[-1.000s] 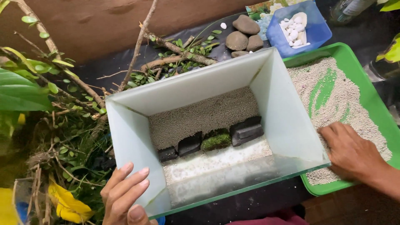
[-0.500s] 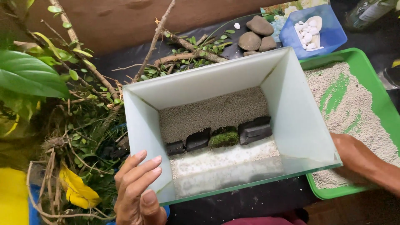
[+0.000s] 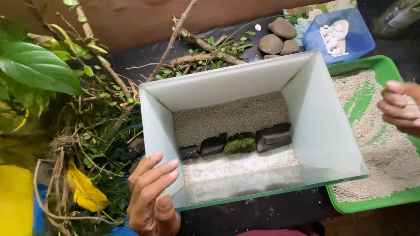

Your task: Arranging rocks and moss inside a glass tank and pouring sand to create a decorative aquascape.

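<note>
A dark worktop (image 3: 271, 214) carries the whole arrangement, with a brown wall behind. Nearest, at six to seven o'clock, the left hand (image 3: 151, 196) rests against the front-left corner of the glass tank (image 3: 323, 126), fingers extended and flat on the glass, not closed on anything. A second ago this hand sat lower and further left; it has moved up onto the corner. Inside the tank, pale sand lies at the front, a row of dark stone blocks (image 3: 273, 137) with a moss clump (image 3: 240, 143) crosses the middle, and grey gravel (image 3: 232, 116) fills the rear. At three o'clock the right hand (image 3: 400, 109) has lifted off the green tray (image 3: 376, 205), where it rested earlier, and hangs above the loose gravel in it, fingers curled; it appears to hold a pinch of gravel, suggesting substrate is being taken up, but the contents cannot be confirmed. This hand is cut off by the frame edge. At nine o'clock lie branches and leaves (image 3: 39, 70). Furthest, at one o'clock, are grey river stones (image 3: 276, 37) and a blue tub (image 3: 354, 41) of white pebbles, partly cropped.
</note>
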